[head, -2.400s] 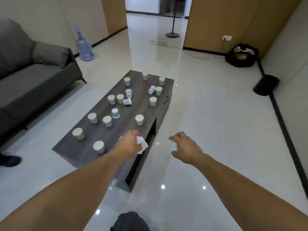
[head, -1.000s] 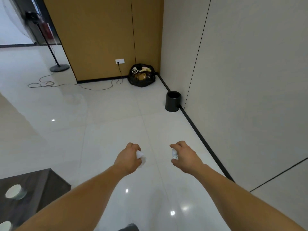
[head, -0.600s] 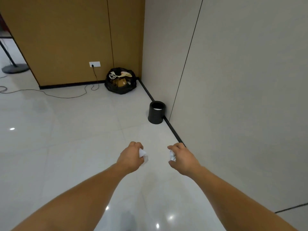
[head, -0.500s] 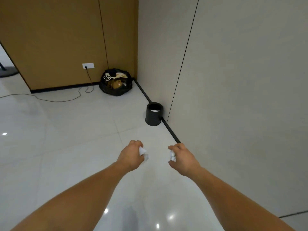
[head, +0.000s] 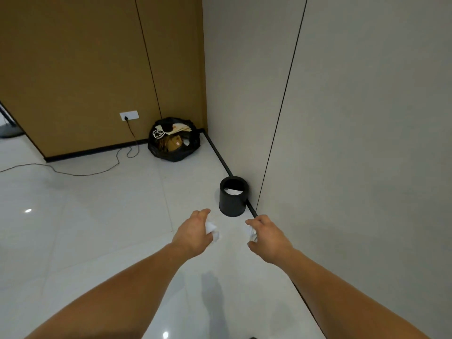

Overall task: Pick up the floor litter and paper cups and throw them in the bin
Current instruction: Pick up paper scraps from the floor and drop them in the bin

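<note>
Half a second on, the person has closed in on the corner. The left hand (head: 193, 234) keeps its fingers curled round a white paper wad (head: 211, 230), as before. The black bin (head: 231, 206) now stands just beyond the fingertips, where earlier it was well ahead. The right hand (head: 269, 237) still pinches a second paper wad (head: 251, 233) between thumb and curled fingers. Both forearms reach forward, the hands apart from each other and short of the bin's rim. The coffee table and its cups, seen 2.4 seconds ago, are out of view.

The floor (head: 85, 228) is glossy white tile carrying spots of reflected light. At the far left edge shows part of a grey stand base (head: 9, 130). A dark cable (head: 85, 173) trails across the tiles to a white socket (head: 129, 115) on the brown wall panel (head: 73, 69). In the corner sits an open black bag (head: 171, 155) holding brown and white items. A black skirting strip (head: 215, 150) runs from there along the foot of the grey wall (head: 367, 118), and the bin stands upright against it with white litter (head: 233, 191) inside.
</note>
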A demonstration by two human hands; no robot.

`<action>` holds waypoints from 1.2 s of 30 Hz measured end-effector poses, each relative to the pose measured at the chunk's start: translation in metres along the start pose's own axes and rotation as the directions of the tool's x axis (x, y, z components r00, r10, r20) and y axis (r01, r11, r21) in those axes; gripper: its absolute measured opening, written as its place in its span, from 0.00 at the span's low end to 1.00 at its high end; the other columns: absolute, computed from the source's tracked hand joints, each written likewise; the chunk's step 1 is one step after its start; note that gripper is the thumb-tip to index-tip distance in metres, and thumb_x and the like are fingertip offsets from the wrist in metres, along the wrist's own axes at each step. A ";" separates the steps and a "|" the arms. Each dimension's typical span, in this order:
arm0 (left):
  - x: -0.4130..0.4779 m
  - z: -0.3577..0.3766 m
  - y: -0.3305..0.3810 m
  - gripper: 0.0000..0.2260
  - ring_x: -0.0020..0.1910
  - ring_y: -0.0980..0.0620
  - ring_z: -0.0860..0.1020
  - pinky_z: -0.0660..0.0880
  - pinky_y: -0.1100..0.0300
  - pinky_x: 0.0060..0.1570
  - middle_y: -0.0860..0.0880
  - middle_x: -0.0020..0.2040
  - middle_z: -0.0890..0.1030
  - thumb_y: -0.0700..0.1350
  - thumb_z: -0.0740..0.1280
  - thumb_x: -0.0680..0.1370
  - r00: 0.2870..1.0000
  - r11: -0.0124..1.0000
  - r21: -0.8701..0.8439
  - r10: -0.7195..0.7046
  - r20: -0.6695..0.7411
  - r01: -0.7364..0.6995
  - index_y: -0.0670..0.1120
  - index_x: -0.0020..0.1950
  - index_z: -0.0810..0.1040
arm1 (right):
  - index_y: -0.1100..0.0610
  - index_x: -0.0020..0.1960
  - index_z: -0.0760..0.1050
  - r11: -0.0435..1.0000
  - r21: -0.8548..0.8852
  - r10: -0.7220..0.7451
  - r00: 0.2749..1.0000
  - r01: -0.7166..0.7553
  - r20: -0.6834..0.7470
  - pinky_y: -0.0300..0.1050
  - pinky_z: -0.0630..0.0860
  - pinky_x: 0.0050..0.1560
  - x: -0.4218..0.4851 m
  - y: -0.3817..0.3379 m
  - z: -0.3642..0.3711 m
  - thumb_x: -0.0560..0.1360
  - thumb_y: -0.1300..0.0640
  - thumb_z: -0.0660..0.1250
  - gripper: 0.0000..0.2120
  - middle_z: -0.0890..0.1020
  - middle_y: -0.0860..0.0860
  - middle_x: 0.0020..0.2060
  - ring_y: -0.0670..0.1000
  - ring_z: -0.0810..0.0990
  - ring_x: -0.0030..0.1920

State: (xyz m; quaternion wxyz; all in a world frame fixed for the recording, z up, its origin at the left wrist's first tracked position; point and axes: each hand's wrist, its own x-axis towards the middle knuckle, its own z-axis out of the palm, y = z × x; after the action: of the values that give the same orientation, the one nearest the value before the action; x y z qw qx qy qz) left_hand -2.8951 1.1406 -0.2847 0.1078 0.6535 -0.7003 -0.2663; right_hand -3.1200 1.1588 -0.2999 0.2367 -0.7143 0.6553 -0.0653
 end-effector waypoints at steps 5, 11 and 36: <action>0.086 -0.006 0.019 0.28 0.63 0.46 0.73 0.72 0.54 0.61 0.48 0.69 0.69 0.50 0.67 0.76 0.999 0.999 -0.033 -0.038 0.016 0.039 0.49 0.74 0.64 | 0.50 0.75 0.63 1.000 -0.019 -0.009 1.000 0.010 0.021 0.47 0.70 0.66 0.095 0.024 -0.040 0.77 0.55 0.66 0.28 0.63 0.50 0.72 0.53 0.69 0.68; 0.212 -0.005 0.015 0.27 0.63 0.46 0.74 0.71 0.55 0.63 0.48 0.68 0.69 0.50 0.68 0.76 0.997 0.996 -0.071 -0.055 0.049 0.058 0.48 0.73 0.64 | 0.50 0.75 0.64 0.999 -0.053 -0.008 0.999 0.010 0.050 0.46 0.69 0.67 0.215 0.044 -0.053 0.76 0.54 0.67 0.28 0.64 0.50 0.71 0.53 0.69 0.68; 0.649 0.029 -0.013 0.21 0.59 0.50 0.74 0.70 0.60 0.58 0.50 0.63 0.72 0.52 0.67 0.75 0.940 0.971 -0.076 -0.197 0.279 0.226 0.50 0.67 0.69 | 0.49 0.74 0.64 0.999 -0.019 -0.042 0.962 0.049 0.269 0.41 0.68 0.67 0.646 0.135 -0.042 0.77 0.55 0.67 0.27 0.60 0.48 0.73 0.51 0.67 0.70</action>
State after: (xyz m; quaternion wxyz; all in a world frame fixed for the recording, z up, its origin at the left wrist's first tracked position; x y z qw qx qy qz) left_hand -2.9779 0.5165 -0.4435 0.0171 0.6759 -0.6187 -0.4001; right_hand -3.1738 0.5189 -0.4603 0.3129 -0.7342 0.6015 0.0352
